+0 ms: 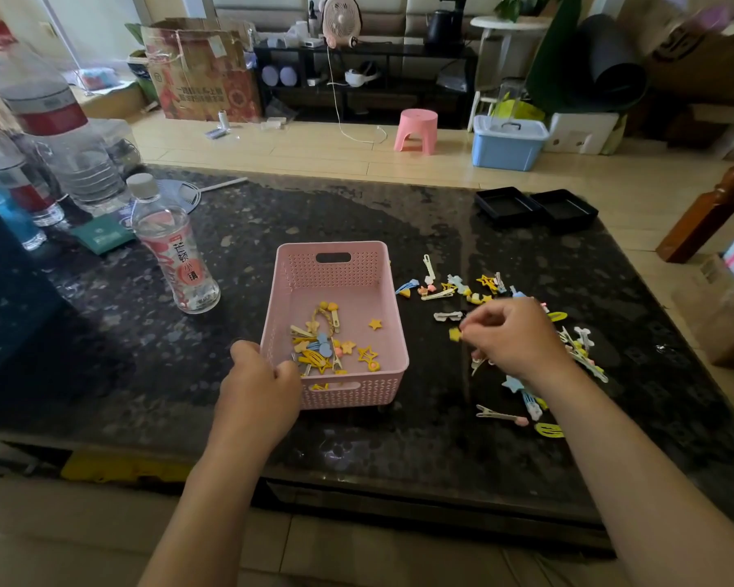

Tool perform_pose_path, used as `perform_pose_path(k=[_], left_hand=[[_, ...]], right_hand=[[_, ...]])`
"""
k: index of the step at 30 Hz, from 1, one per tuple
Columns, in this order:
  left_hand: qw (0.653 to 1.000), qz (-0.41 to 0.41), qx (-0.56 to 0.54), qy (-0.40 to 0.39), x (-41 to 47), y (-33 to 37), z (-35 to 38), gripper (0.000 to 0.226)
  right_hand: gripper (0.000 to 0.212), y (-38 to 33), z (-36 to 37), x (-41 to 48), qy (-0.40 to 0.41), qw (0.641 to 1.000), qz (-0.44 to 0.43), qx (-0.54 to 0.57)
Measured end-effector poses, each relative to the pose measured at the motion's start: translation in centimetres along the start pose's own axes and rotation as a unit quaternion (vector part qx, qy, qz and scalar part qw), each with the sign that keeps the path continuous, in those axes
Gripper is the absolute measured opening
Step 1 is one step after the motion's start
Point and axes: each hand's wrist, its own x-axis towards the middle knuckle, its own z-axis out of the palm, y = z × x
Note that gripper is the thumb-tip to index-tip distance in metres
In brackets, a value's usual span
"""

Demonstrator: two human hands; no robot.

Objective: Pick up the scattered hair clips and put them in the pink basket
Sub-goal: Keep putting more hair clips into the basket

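The pink basket (382,290) stands in the middle of the dark stone table, with several yellow, blue and orange hair clips lying in its near half. My left hand (263,387) grips the basket's near left corner, thumb over the rim. My right hand (513,336) hovers to the right of the basket, its fingertips pinched on a small yellow hair clip (454,334). Scattered hair clips (450,290) lie on the table right of the basket, behind and under my right hand; some are hidden by it. More clips (501,415) lie nearer to me.
A clear plastic bottle (174,243) stands left of the basket, with larger bottles (56,120) further back left. Two black trays (534,207) sit at the table's far right corner. Beyond the table's far edge is the floor, with a pink stool (416,131).
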Motion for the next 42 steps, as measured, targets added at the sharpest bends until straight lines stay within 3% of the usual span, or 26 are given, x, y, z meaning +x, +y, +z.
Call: perform_pose_path(k=[5,10,12,16,21,25,27,31,37,40,42], left_hand=[[1.000,0.001,0.004,-0.003,-0.1,0.0,0.1,0.017],[1.000,0.003,0.006,0.000,-0.2,-0.1,0.0,0.019],[1.000,0.003,0.010,0.002,-0.1,-0.2,0.0,0.022],[1.000,-0.003,0.001,-0.011,-0.2,-0.1,-0.1,0.022],[1.000,-0.004,0.014,0.007,0.0,0.2,0.0,0.022],[1.000,-0.007,0.027,0.015,-0.4,0.5,0.3,0.017],[1.000,-0.014,0.022,-0.001,-0.7,0.5,0.4,0.012],[1.000,-0.010,0.023,-0.002,-1.0,0.4,0.7,0.016],[1.000,-0.008,0.007,-0.012,-1.2,0.4,0.8,0.019],[1.000,-0.005,-0.002,-0.021,-1.3,0.4,0.8,0.020],[1.000,-0.007,-0.009,-0.026,-1.3,0.4,0.9,0.020]], right_hand=[[0.008,-4.4,1.8,0.1,0.031,0.984,-0.101,0.143],[0.033,-5.1,5.0,-0.7,-0.122,0.973,-0.176,0.088],[0.036,-4.6,4.5,-0.6,-0.115,0.974,-0.182,0.063],[0.039,-1.8,1.1,0.3,-0.049,0.987,-0.127,-0.087],[0.061,2.8,-1.2,-1.1,-0.167,0.940,0.000,-0.296],[0.081,4.8,-1.4,-1.9,-0.226,0.911,0.033,-0.345],[0.073,5.2,-1.4,-1.9,-0.219,0.904,0.028,-0.365],[0.036,5.0,-1.3,-1.7,-0.196,0.901,-0.018,-0.387],[0.017,5.1,-0.5,-1.0,-0.178,0.907,-0.013,-0.381],[0.013,4.9,-0.8,-0.5,-0.141,0.935,-0.017,-0.326],[0.011,4.1,-1.1,-0.3,-0.088,0.970,-0.018,-0.226]])
